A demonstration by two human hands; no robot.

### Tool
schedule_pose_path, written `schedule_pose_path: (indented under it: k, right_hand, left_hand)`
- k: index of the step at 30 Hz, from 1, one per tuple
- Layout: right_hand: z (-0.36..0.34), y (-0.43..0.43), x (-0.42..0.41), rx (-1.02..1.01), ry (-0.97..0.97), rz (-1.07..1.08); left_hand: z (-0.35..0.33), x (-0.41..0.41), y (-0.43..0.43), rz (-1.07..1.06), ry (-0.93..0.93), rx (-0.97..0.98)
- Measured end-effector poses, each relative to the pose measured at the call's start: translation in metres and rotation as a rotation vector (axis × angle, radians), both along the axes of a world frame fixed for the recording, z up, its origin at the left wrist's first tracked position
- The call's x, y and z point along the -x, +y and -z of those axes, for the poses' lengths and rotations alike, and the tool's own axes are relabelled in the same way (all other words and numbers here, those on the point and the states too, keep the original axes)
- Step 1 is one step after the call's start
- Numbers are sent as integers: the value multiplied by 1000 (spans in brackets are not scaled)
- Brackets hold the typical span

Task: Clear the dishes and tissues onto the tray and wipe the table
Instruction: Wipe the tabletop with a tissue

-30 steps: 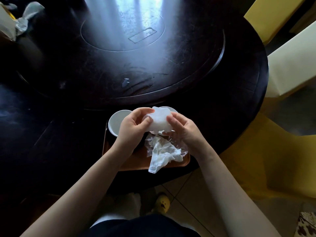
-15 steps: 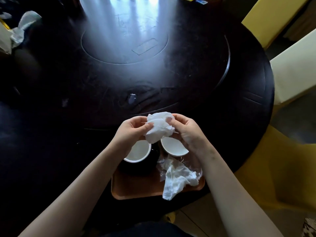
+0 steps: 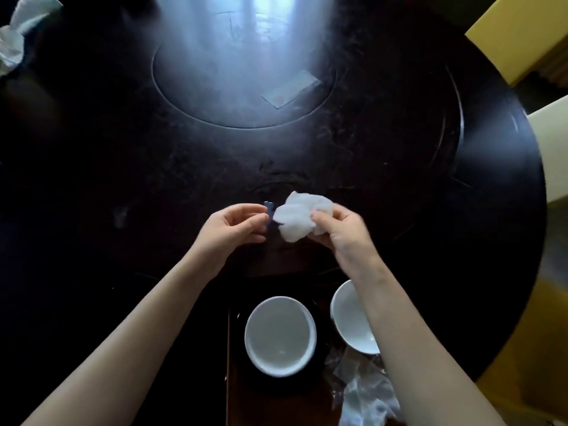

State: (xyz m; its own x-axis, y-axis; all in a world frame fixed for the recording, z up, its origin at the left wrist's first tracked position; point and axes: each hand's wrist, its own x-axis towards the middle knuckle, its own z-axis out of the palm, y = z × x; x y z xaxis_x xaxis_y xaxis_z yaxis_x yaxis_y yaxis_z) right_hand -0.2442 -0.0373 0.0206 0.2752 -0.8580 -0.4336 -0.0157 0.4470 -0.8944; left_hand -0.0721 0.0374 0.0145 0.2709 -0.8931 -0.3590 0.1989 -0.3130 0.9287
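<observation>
Far up-left of both hands, at the tabletop (image 3: 384,167) edge, a crumpled tissue (image 3: 13,46) lies, well apart from everything else

L hand (image 3: 230,232): palm turned up & inward, fingers curled but apart, grip closed on nothing; its fingertips sit just beside the wad, w/ a small grey scrap (image 3: 269,208) showing in the gap btwn them – can't tell if the scrap is held or lying on the dark surface behind

Wad of white tissue (image 3: 299,218): bunched, long axis roughly horizontal w/ a slight tilt, blunt end pointing left toward the L fingertips, other end buried in the R grip. It's above the tabletop, beyond the tray

R hand (image 3: 344,233): thumb & fingers clamped on the wad's right end, knuckles up

Below the L grip, near the body: brown tray (image 3: 235,395) on the tabletop's near edge, w/ a white bowl (image 3: 280,335) upright, mouth up, resting on something dark. Below the R grip & partly under the R forearm: 2nd white bowl (image 3: 350,321), tilted, mouth facing left-up. Nearer still, clear plastic wrap w/ used tissue (image 3: 365,398) lies heaped on the tray's right end

Far right of the R grip: yellow chairs (image 3: 519,35) by the tabletop rim
</observation>
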Motion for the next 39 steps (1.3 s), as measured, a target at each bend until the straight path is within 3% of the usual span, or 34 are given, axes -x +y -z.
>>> schedule_pose_path:
  k: [2,5,6,8,13,17,22,28,39]
  right_hand:
    - [9,-22,0,253,341,119]
    - [23,-41,1,670,835,203]
    - [29,-44,-1,743,902,199]
    - [43,-45,-7,809,957,119]
    - [70,-30,-21,850,1035,-149]
    - [70,-34,-19,939,993,2]
    - [69,-46,-50,711,889,235]
    - [72,-65,-93,656,860,259]
    - [76,-67,-117,920,829,-221]
  left_hand:
    - [11,-19,-6,-46,-203,5]
    - [34,-50,-6,-84,-901,-57]
    - [43,-59,-4,-63,-1069,-78]
    - [57,-70,2,16,-1231,-182]
    - [75,-71,9,148,-1338,-310]
    - [78,-71,9,157,-1375,-324]
    - [80,-72,10,162,-1418,-341]
    - [82,-72,8,166,-1437,-346]
    - [84,-71,8,169,-1448,-354]
